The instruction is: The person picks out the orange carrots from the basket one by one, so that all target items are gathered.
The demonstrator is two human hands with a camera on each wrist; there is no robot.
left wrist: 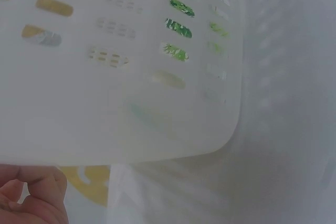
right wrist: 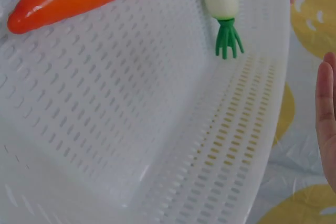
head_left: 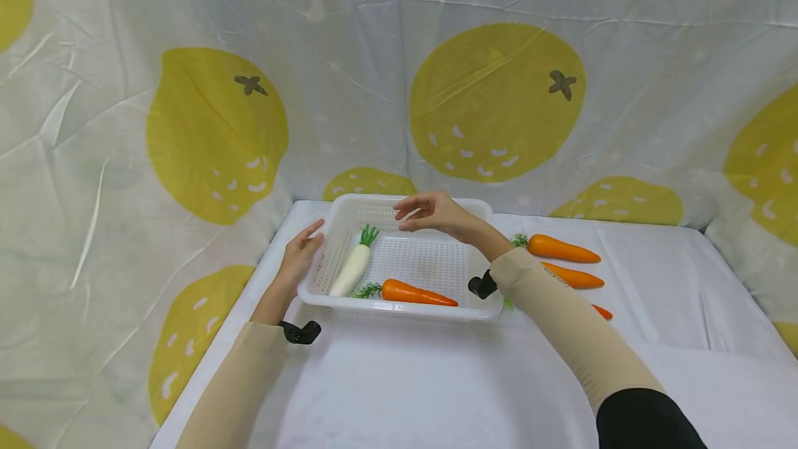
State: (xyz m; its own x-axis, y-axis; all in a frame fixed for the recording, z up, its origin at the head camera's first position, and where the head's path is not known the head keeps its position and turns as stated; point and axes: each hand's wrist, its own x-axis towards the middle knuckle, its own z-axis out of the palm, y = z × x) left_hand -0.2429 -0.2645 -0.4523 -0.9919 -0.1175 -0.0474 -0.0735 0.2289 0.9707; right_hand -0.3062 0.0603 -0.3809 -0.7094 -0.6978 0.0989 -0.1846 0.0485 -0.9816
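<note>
A white perforated plastic basket (head_left: pixel 408 308) stands on the table. In it a white radish (head_left: pixel 352 270) with a green top lies along the left side, and an orange carrot (head_left: pixel 416 292) lies along the near side. My left hand (head_left: pixel 298 260) is at the basket's left rim with its fingers fairly straight; in the left wrist view bent fingers (left wrist: pixel 44 190) show just past the rim. Above the far part of the basket, my right hand (head_left: pixel 436 217) hovers with loosely bent fingers and holds nothing. The right wrist view shows this hand (right wrist: pixel 326 124) apart from the rim.
To the right of the basket lie an upper carrot (head_left: pixel 563 249), a middle carrot (head_left: pixel 576 277) and a lower carrot (head_left: pixel 602 312), the latter two partly hidden by the right sleeve. A lemon-printed curtain (head_left: pixel 349 89) hangs behind and left of the white-covered table (head_left: pixel 436 380).
</note>
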